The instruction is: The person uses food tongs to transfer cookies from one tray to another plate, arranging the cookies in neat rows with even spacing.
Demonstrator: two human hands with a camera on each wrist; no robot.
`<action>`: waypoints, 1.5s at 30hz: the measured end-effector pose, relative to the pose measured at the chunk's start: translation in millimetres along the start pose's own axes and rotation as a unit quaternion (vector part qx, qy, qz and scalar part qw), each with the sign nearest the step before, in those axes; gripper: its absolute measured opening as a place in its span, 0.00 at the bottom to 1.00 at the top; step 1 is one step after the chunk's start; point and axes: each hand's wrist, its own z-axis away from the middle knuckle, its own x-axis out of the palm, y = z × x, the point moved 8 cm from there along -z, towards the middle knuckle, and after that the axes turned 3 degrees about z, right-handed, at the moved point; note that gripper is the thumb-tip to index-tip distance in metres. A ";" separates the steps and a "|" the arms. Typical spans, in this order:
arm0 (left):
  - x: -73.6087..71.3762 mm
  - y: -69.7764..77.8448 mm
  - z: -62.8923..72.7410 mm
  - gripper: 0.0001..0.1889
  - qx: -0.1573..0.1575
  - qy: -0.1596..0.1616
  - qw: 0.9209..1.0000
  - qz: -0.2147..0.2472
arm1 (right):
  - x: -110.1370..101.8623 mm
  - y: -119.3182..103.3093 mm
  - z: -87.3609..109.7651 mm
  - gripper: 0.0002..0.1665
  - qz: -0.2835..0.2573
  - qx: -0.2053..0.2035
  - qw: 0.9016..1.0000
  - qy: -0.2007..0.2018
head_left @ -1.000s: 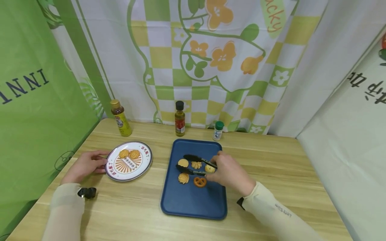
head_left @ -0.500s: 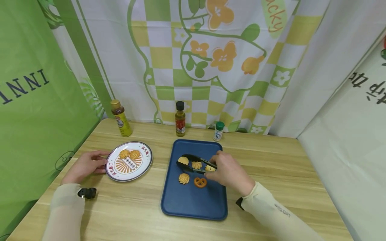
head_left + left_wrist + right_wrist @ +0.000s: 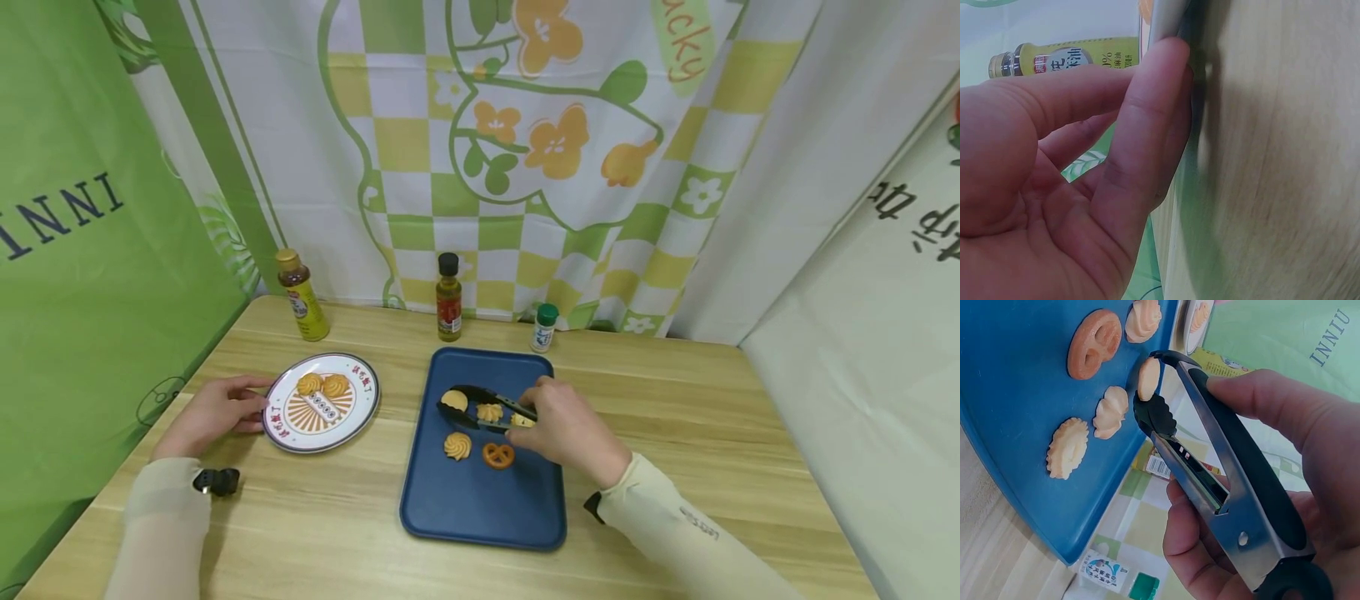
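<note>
left hand (image 3: 217, 411): bent, pinching | right hand (image 3: 572, 427): curled, gripping

Right hand (image 3: 1329, 437) grips tongs (image 3: 1254, 519) | round cookie (image 3: 1149, 379) between their tips | blue tray (image 3: 1016, 394) (pretzel (image 3: 1095, 344) aboard)

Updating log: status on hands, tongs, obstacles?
Right grip: holding black and silver metal tongs. Flat round yellow cookie: between tips. Left grip: touching white patterned plate. Possible obstacle: golden scalloped cookie alongside.

Blue tray (image 3: 483, 508), black and silver tongs (image 3: 1235, 462), brown pretzel (image 3: 1096, 345), orange-rayed white plate (image 3: 311, 417)
</note>
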 end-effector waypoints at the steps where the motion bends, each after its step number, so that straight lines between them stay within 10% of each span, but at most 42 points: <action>1: -0.1 -0.5 0.0 0.27 -0.003 0.000 1.000 0.003 | -0.2 -0.5 -0.1 0.28 0.001 -0.001 1.000 0.000; 45: 0.5 4.6 2.8 0.28 -0.006 -0.002 1.000 0.013 | 31.7 -83.8 -52.5 0.26 -0.073 -0.058 0.995 -0.047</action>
